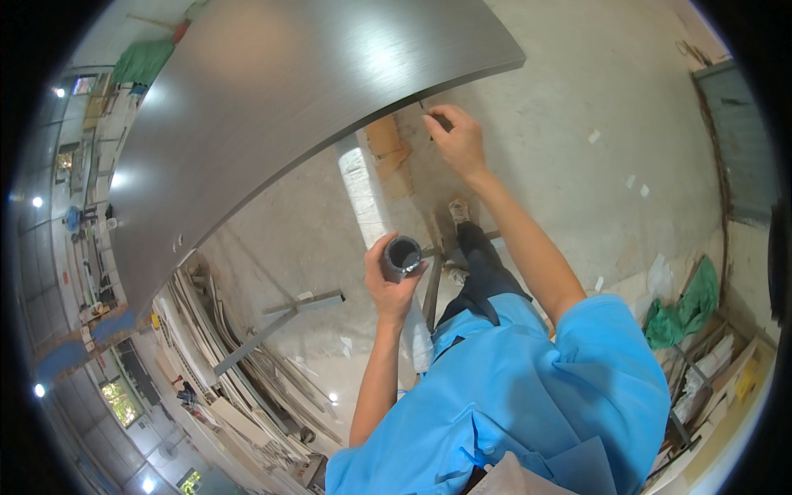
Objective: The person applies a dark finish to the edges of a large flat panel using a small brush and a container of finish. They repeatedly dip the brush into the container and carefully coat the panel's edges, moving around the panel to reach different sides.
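Observation:
My left hand (388, 280) is wrapped round a dark, open-topped cup (403, 254), held upright in front of my body. Its inside looks dark, and I cannot make out the contents. Farther out, my right hand (458, 142) pinches a thin dark tool (424, 107); its tip is at the near edge of a large dark grey panel (330, 74). Whether the tip touches that edge is too small to tell. The panel has a glossy, brushed-looking face and a small hole or two near its left end.
A white-wrapped beam (363, 190) runs beneath the panel toward me. On the floor at left lie metal bars (280, 322) and long stacked strips (239, 396). Brown cardboard (392, 157) lies under the panel's edge. At right are green cloth (683, 305) and a grey metal door (742, 140).

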`<state>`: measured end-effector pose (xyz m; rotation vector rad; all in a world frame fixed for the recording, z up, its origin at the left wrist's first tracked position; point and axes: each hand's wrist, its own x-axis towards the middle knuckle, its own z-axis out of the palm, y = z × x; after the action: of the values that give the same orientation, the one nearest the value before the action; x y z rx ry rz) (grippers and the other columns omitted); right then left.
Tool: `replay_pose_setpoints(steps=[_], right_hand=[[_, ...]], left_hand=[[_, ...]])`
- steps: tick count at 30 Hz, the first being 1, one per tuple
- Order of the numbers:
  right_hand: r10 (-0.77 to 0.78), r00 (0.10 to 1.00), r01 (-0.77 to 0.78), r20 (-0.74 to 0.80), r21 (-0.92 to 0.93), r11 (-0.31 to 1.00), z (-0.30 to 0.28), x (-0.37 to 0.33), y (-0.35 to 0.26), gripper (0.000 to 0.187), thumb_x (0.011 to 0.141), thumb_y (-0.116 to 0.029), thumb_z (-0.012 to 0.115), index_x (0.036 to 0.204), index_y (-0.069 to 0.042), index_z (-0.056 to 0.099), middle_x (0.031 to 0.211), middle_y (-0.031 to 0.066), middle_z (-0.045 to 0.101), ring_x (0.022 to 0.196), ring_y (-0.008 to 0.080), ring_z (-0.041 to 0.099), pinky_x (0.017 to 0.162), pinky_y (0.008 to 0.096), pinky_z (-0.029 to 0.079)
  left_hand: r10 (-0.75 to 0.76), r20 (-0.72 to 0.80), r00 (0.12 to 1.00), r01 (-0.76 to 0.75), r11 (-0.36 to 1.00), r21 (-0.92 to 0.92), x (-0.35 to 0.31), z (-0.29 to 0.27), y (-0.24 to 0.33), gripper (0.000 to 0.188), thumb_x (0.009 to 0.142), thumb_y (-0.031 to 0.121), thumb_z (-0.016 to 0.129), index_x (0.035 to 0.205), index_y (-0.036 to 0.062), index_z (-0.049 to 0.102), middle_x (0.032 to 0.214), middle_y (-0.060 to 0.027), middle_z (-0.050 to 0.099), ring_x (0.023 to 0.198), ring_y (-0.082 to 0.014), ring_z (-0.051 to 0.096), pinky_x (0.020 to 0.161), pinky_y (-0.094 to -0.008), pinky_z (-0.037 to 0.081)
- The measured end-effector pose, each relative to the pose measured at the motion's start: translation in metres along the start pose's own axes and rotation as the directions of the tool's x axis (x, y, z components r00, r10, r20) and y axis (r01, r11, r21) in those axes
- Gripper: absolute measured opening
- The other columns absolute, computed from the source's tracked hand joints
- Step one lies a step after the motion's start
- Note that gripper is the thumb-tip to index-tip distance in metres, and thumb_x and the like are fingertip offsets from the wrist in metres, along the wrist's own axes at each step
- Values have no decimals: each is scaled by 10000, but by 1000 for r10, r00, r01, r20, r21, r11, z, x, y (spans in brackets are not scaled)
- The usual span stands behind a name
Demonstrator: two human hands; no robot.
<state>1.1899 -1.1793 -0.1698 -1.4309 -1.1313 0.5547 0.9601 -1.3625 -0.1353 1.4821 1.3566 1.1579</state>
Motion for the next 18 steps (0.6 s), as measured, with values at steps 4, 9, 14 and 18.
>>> replay_pose_setpoints(steps=[4,9,14,18], right_hand=[[38,999,-39,-34,-3,999,-5,6,6,208,960,-221,778,1020,-22,773,963,137,766,847,302,734,772,401,568],[120,976,-123,-183,-5,992,-38,24,22,214,988,-225,785,1056,-22,782,732,45,723,652,116,654,630,294,520],[74,974,-75,-216,3,997,-44,29,33,177,981,-193,793,1043,-28,783,806,36,736,666,86,650,629,275,520],[-155,979,143,-130,-103,984,-25,20,30,161,984,-177,788,1048,-28,786,846,42,749,677,96,656,641,286,527]], left_hand=[[-29,6,1000,29,998,-52,-1,1,2,756,731,43,968,1409,53,632,1284,-90,680,1131,-207,684,1013,-350,541],[-44,8,999,44,998,-55,-1,0,1,759,730,35,966,1410,54,629,1270,-84,679,1125,-203,683,1011,-348,540],[-37,9,999,38,999,-40,-2,-1,1,763,731,28,967,1413,54,626,1277,-82,678,1123,-199,684,1011,-340,541],[-29,11,1000,30,997,-75,-1,0,2,775,733,29,968,1423,52,617,1276,-81,680,1120,-194,685,1014,-337,540]])
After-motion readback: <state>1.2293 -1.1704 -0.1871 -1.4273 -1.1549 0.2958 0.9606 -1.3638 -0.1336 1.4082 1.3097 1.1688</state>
